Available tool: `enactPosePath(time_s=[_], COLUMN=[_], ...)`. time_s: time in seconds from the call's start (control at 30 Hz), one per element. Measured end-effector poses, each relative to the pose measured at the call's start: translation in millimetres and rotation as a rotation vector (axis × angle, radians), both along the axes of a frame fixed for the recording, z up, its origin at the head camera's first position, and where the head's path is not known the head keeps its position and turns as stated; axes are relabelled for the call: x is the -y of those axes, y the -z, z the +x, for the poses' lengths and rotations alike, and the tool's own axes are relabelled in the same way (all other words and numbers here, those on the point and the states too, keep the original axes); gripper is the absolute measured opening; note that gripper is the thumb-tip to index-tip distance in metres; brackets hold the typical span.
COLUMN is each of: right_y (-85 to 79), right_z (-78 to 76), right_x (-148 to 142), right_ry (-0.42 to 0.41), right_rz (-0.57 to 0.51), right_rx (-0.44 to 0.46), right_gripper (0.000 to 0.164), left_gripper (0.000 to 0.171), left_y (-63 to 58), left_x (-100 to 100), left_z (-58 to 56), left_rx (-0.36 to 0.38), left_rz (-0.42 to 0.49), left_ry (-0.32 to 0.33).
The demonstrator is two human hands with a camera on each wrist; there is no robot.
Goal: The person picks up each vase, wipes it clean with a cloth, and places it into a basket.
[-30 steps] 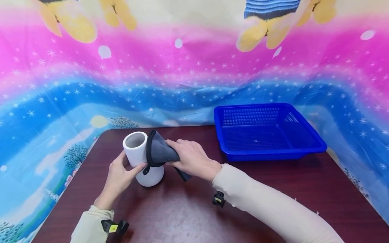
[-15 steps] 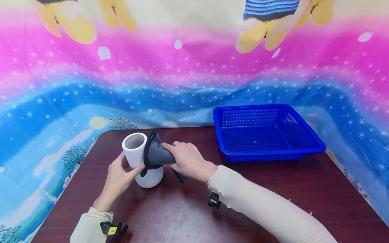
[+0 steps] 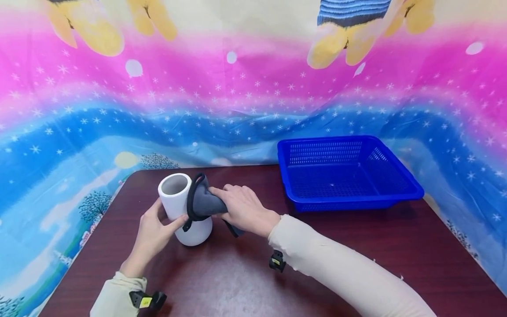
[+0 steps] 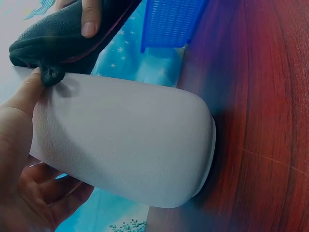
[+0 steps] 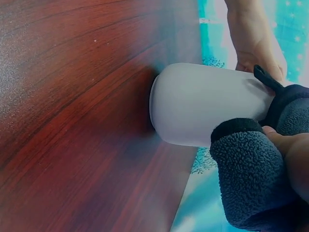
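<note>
A white vase with a wide round mouth and a broader base stands on the table, leaning slightly to the left. My left hand grips its upper part, thumb in front and the other fingers wrapped behind, as the left wrist view shows. Bunched in my right hand is a dark grey cloth with black edging and a small hanging loop. The right hand holds this cloth against the vase's right side, just below the rim. In the right wrist view a fuzzy fold of the cloth hangs beside the vase.
A blue plastic basket with perforated sides stands at the back right of the dark red-brown table. Behind the table hangs a printed backdrop in pink and blue with snowflakes.
My right hand and the cloth have shifted slightly left and down along the vase's side. The left hand keeps its grip, and the basket stays where it was.
</note>
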State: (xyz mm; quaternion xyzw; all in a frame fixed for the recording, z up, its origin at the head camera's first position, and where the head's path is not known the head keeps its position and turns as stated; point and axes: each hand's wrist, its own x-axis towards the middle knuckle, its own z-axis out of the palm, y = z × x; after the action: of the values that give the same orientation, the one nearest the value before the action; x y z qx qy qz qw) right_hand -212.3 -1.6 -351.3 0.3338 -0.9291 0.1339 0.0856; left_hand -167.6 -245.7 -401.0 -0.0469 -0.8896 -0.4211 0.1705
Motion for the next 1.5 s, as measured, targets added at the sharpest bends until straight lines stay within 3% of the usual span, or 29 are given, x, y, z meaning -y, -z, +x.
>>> enactPosePath(time_s=[0.7,1.5], right_y=[8.9,21.0], right_z=[-0.9,-2.2], right_x=[6,5], right_ry=[0.019,0.007], right_rz=[0.044,-0.003], right_rx=[0.053,0.06], right_gripper=[0.062,0.058], left_gripper=[0.068,0.068], left_y=[1.7,1.3], left_x=[1,0], left_z=[1.7,-1.5], left_rx=[0.012,0.003], left_rz=[0.014,0.013], left_ry=[-0.004,-0.002])
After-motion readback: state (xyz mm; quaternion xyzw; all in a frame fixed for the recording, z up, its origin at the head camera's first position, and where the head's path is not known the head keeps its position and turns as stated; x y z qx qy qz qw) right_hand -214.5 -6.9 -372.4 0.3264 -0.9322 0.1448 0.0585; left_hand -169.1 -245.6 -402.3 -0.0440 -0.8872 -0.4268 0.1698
